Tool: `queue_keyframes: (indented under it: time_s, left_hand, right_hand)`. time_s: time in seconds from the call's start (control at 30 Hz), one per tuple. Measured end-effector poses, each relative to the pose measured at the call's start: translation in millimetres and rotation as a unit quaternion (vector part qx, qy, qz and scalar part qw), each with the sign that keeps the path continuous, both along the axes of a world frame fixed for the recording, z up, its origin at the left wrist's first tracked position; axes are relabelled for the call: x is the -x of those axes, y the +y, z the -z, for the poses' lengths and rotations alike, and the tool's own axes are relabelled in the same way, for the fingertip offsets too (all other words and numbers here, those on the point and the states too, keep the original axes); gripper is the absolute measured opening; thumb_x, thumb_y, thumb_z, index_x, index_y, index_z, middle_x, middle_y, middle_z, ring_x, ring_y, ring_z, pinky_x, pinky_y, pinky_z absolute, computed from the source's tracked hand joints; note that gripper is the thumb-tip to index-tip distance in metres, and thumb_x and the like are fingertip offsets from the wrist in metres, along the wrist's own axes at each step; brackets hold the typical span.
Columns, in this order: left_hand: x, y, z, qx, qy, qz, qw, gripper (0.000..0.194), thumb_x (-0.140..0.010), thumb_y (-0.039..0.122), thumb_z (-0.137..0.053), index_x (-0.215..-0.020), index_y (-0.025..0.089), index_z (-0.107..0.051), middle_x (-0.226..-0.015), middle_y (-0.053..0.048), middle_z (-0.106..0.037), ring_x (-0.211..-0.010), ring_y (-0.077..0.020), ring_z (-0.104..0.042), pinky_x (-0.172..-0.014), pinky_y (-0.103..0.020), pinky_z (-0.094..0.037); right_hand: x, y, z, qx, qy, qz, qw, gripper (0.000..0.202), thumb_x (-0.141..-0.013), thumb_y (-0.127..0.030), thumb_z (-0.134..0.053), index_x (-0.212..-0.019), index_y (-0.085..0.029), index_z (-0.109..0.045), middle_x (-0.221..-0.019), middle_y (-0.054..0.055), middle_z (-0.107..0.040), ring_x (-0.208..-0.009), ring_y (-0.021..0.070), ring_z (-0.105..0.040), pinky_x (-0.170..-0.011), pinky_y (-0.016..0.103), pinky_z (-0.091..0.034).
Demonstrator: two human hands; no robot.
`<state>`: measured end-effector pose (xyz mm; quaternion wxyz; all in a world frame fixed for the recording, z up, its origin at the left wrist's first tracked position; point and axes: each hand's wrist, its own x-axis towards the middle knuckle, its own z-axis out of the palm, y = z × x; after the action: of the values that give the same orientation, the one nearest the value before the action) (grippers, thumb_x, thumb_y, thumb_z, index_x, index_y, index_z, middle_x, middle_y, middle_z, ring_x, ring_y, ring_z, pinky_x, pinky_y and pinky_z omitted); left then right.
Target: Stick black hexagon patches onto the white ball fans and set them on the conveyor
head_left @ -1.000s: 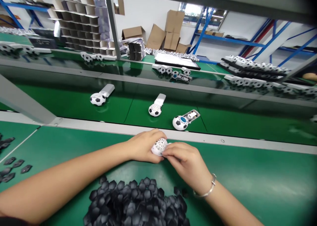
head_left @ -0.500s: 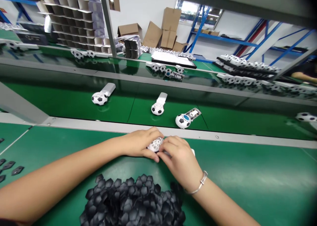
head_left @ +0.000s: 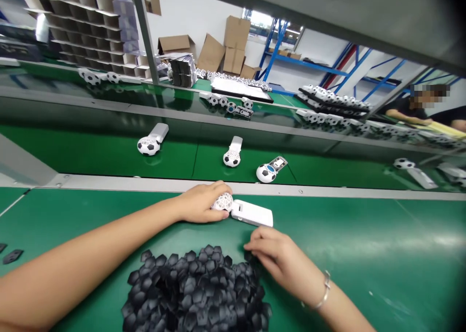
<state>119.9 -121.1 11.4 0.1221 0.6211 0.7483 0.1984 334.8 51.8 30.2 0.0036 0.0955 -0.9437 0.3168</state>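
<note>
- My right hand (head_left: pixel 278 259) has left the white fan (head_left: pixel 242 209); its loose fingers now touch the black pieces (head_left: pixel 196 293).
- My left hand (head_left: pixel 204 203) still grips the fan's round head.

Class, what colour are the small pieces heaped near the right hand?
Black pieces, seen clearly in the head view.

Near bench (head_left: pixel 364 254): pile of pentagon pieces (head_left: pixel 196 293) at front centre. Behind pile, small fan (head_left: pixel 242 209) lies flat, head to L, handle to R. L hand (head_left: pixel 202 203) on fan head; R hand (head_left: pixel 276 254) at pile's R edge, just before handle. Behind bench, conveyor (head_left: pixel 91 152) w/ three fans (head_left: pixel 232 156) in a row. Racks further back.
</note>
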Motion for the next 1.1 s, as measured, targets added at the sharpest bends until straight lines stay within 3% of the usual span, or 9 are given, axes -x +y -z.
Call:
queue_keyframes:
  time_s: [0.2, 0.3, 0.4, 0.5, 0.6, 0.73, 0.87, 1.1]
  left_hand:
    - [-35.7, -3.3, -8.0, 0.035, 0.153, -0.164, 0.974, 0.05, -0.084, 0.059, -0.047, -0.11, 0.017, -0.051, -0.099, -0.012, -0.058, -0.09, -0.0299, -0.058, -0.068, -0.036, -0.046]
    - [-49.0, -10.4, -14.0, 0.056, 0.161, -0.16, 0.972, 0.056, -0.085, 0.053, -0.048, -0.129, 0.019, -0.044, -0.108, -0.014, -0.055, -0.085, -0.0288, -0.06, -0.062, -0.035, -0.046]
    - [-42.4, -16.6, -19.8, 0.08, 0.118, -0.088, 0.986, 0.066, -0.082, 0.052, -0.054, -0.141, 0.028, -0.035, -0.115, -0.011, -0.054, -0.079, -0.025, -0.062, -0.064, -0.033, -0.046]
    - [-24.3, -18.4, -21.2, 0.068, 0.051, -0.003, 0.996, 0.069, -0.073, 0.06, -0.063, -0.133, 0.032, -0.045, -0.106, -0.006, -0.058, -0.088, -0.0254, -0.062, -0.072, -0.03, -0.046]
    - [-11.1, -15.9, -17.9, 0.036, 0.022, 0.046, 0.998, 0.069, -0.068, 0.061, -0.069, -0.126, 0.03, -0.05, -0.103, -0.004, -0.062, -0.094, -0.025, -0.061, -0.078, -0.028, -0.044]
    - [-8.3, -11.9, -12.7, 0.028, 0.026, 0.064, 0.997, 0.06, -0.069, 0.061, -0.067, -0.118, 0.028, -0.053, -0.096, -0.003, -0.065, -0.089, -0.0241, -0.063, -0.075, -0.027, -0.044]
    - [-11.3, -10.7, -11.2, 0.037, 0.026, 0.051, 0.998, 0.058, -0.069, 0.062, -0.066, -0.115, 0.029, -0.053, -0.094, -0.001, -0.066, -0.084, -0.0237, -0.064, -0.068, -0.027, -0.043]
    - [-14.0, -10.4, -17.8, 0.041, 0.013, 0.061, 0.997, 0.057, -0.076, 0.07, -0.056, -0.116, 0.029, -0.055, -0.098, -0.003, -0.067, -0.088, -0.0237, -0.064, -0.072, -0.027, -0.042]
  right_hand:
    - [-17.1, -23.9, 20.1, -0.162, 0.041, -0.008, 0.986, 0.022, -0.089, -0.007, -0.052, -0.101, -0.016, -0.069, -0.095, 0.01, -0.065, -0.085, 0.021, -0.059, -0.077, 0.034, -0.053]
    - [-12.0, -32.2, 20.4, -0.233, 0.075, 0.027, 0.969, 0.022, -0.085, -0.004, -0.054, -0.101, -0.011, -0.067, -0.088, 0.012, -0.065, -0.08, 0.0251, -0.06, -0.072, 0.04, -0.055]
    - [-1.6, -34.6, 12.6, -0.14, 0.107, 0.062, 0.982, 0.024, -0.087, -0.005, -0.051, -0.105, -0.012, -0.065, -0.091, 0.011, -0.065, -0.083, 0.0231, -0.061, -0.075, 0.038, -0.054]
    - [14.4, -35.2, 3.4, 0.003, 0.143, 0.105, 0.984, 0.022, -0.089, -0.008, -0.052, -0.105, -0.018, -0.064, -0.095, 0.007, -0.066, -0.086, 0.0184, -0.062, -0.078, 0.032, -0.053]
    - [30.4, -36.4, 0.0, 0.075, 0.164, 0.106, 0.978, 0.02, -0.088, -0.009, -0.054, -0.098, -0.02, -0.067, -0.092, 0.005, -0.067, -0.086, 0.0173, -0.063, -0.079, 0.031, -0.053]
    - [41.2, -37.8, 3.1, 0.102, 0.149, 0.095, 0.979, 0.019, -0.087, -0.011, -0.058, -0.102, -0.019, -0.066, -0.089, 0.005, -0.066, -0.082, 0.017, -0.063, -0.075, 0.031, -0.053]
    - [43.9, -40.5, 7.0, 0.116, 0.152, 0.076, 0.979, 0.01, -0.088, -0.014, -0.06, -0.091, -0.019, -0.067, -0.087, 0.004, -0.068, -0.081, 0.0162, -0.064, -0.075, 0.03, -0.053]
    - [49.8, -44.0, 5.6, 0.052, 0.173, 0.079, 0.98, 0.01, -0.087, -0.015, -0.061, -0.092, -0.019, -0.07, -0.086, 0.005, -0.063, -0.081, 0.0167, -0.062, -0.075, 0.029, -0.053]
